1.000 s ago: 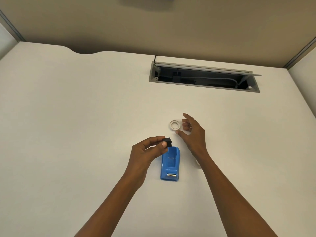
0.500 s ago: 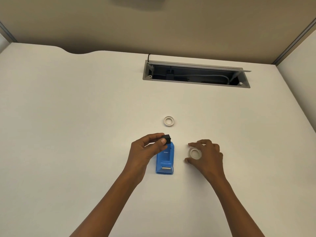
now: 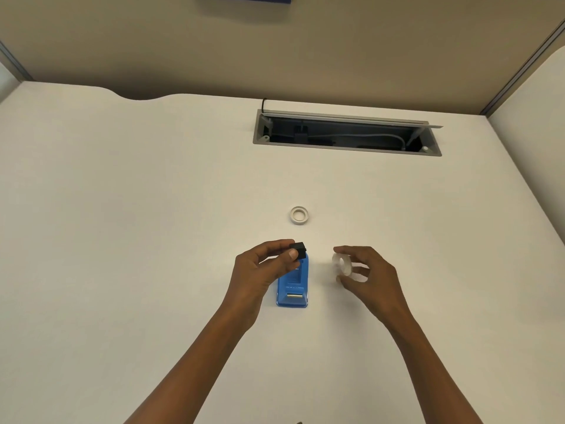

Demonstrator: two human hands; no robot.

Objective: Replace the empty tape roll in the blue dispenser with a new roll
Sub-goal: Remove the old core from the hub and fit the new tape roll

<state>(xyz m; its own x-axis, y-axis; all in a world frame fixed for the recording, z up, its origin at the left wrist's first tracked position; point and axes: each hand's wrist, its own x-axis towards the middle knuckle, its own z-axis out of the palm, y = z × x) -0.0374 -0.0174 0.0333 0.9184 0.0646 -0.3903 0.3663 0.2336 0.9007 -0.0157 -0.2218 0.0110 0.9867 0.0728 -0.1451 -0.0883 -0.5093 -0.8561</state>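
Observation:
The blue dispenser (image 3: 293,286) lies flat on the white desk, its roll bay open and bare. My left hand (image 3: 263,270) pinches a small black spool core (image 3: 298,250) just above the dispenser's far end. To the right of the dispenser, my right hand (image 3: 368,276) holds a clear tape roll (image 3: 341,264) lifted on edge between thumb and fingers. A thin white empty roll ring (image 3: 298,215) lies flat on the desk beyond the dispenser.
A grey cable tray opening (image 3: 347,133) with its lid raised is set into the desk at the back. Beige partition walls (image 3: 275,50) close off the desk behind and to the right.
My right hand left the white ring on the desk, came back to the right of the dispenser, grasped the clear tape roll and lifted it on edge. My left hand kept the black core.

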